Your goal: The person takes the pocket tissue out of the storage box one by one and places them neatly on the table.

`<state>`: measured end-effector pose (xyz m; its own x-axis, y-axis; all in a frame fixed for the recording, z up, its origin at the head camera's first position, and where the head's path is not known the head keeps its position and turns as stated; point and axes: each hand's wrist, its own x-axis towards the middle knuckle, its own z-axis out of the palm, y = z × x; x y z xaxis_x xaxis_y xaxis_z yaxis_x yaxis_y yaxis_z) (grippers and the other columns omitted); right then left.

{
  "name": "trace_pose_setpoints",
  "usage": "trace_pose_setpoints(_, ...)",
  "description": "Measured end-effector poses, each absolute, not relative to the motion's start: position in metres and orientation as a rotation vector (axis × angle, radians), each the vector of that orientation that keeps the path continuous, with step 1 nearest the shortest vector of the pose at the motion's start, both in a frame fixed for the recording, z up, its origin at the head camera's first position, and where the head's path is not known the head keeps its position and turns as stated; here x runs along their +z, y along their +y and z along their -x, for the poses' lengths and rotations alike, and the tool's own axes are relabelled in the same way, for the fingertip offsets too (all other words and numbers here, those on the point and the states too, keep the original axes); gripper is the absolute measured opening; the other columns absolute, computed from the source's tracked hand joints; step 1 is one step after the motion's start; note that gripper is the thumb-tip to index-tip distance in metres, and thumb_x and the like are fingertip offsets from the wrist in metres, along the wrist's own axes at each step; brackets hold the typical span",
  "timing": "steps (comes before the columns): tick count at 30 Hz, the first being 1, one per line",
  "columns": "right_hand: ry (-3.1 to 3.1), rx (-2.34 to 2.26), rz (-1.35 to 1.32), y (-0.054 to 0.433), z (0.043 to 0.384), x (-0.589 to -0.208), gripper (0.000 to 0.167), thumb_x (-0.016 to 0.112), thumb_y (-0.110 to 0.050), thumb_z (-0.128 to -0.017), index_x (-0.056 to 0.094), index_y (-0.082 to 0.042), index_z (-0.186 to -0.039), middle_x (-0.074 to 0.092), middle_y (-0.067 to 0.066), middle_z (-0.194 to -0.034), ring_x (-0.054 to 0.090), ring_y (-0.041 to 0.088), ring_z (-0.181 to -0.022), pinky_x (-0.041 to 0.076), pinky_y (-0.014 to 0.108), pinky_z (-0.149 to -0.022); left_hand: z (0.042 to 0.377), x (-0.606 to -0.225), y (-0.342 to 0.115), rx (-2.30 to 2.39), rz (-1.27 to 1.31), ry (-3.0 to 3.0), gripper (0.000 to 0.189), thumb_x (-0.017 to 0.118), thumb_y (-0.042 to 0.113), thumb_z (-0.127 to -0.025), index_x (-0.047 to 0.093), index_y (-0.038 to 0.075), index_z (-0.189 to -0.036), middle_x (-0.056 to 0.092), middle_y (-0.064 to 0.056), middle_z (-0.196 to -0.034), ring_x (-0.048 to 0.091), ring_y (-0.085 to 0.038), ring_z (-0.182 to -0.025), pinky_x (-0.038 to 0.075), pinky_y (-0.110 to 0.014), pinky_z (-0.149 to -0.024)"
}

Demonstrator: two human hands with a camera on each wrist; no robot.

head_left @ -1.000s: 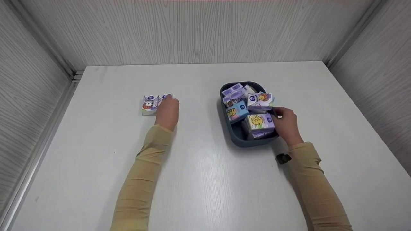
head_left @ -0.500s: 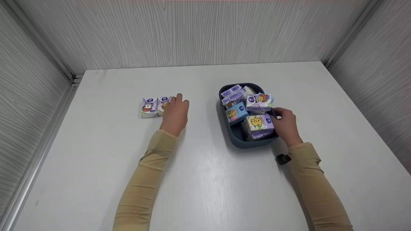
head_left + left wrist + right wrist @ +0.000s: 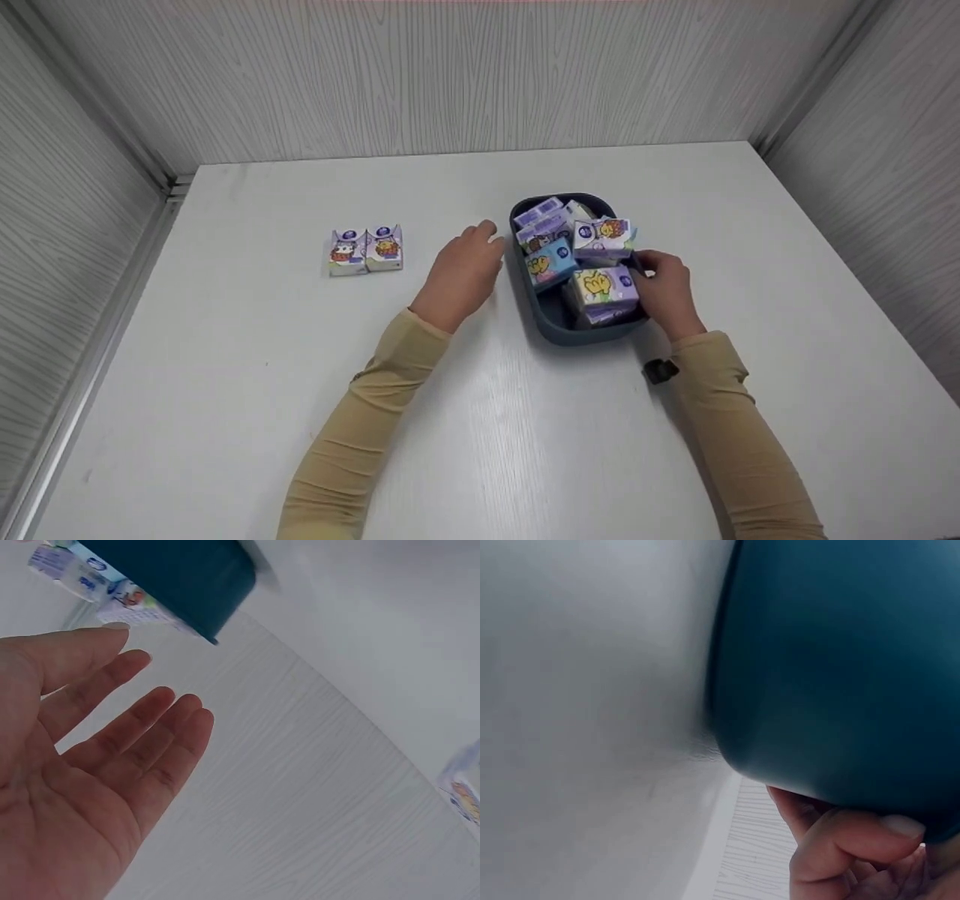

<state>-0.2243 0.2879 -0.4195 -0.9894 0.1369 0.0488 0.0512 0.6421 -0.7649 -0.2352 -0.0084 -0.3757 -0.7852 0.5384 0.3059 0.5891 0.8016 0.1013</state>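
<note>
My left hand is between two tissue packs and a dark blue basket. In the left wrist view its fingers are spread loosely, with nothing in them. The two packs, a left one and a right one, lie side by side with cartoon prints facing up. My right hand grips the basket's right rim; the right wrist view has its thumb bent at the edge. Inside the basket are several more packs, among them a light blue pack and a yellow-and-purple pack on top.
A white table carries everything. Grey wood-grain panels enclose it, with a back panel, a left panel and a right panel. A small black item is at my right cuff.
My left hand has left the right one of the two packs, opened its fingers, and moved right toward the basket. My right hand and the basket have hardly moved.
</note>
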Motion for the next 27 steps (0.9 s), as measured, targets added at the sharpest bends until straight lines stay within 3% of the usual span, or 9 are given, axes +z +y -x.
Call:
trace_pose_setpoints(6,-2.755,1.275,0.166,0.288,0.225,-0.42,0.034,0.054,-0.01,-0.094,0.058,0.006,-0.123,0.06,0.022,-0.118,0.053,0.032,-0.113,0.041,0.045,-0.097,0.22,-0.37,0.024,-0.316,1.032,-2.601,0.016,0.061,0.008,-0.092,0.066,0.004,-0.107,0.058,-0.011,-0.105,0.059,-0.023,-0.091,0.05,-0.035,-0.076)
trace_pose_setpoints(14,-2.746,1.268,0.146,0.289,0.226,-0.422,0.034,0.055,-0.011,-0.094,0.058,0.006,-0.124,0.059,0.023,-0.12,0.054,0.034,-0.112,0.043,0.045,-0.095,0.212,-0.38,0.057,-0.391,1.179,-2.585,0.018,0.063,0.017,-0.093,0.066,0.006,-0.107,0.059,-0.007,-0.105,0.059,-0.02,-0.094,0.047,-0.033,-0.085)
trace_pose_setpoints(20,-2.753,1.278,0.158,0.289,0.226,-0.421,0.035,0.055,-0.012,-0.094,0.058,0.005,-0.125,0.058,0.023,-0.121,0.053,0.033,-0.112,0.044,0.045,-0.094,0.219,-0.387,0.066,-0.425,1.132,-2.7,0.024,0.057,0.018,-0.096,0.061,0.006,-0.117,0.058,-0.008,-0.111,0.058,-0.02,-0.101,0.046,-0.032,-0.089)
trace_pose_setpoints(27,-2.74,1.275,0.141,0.289,0.225,-0.42,0.034,0.055,-0.011,-0.093,0.059,0.005,-0.122,0.059,0.023,-0.119,0.054,0.033,-0.11,0.044,0.045,-0.093,0.235,-0.396,0.063,-0.357,1.025,-2.787,0.043,0.062,0.018,-0.093,0.051,0.002,-0.131,0.054,-0.013,-0.119,0.056,-0.026,-0.107,0.043,-0.037,-0.096)
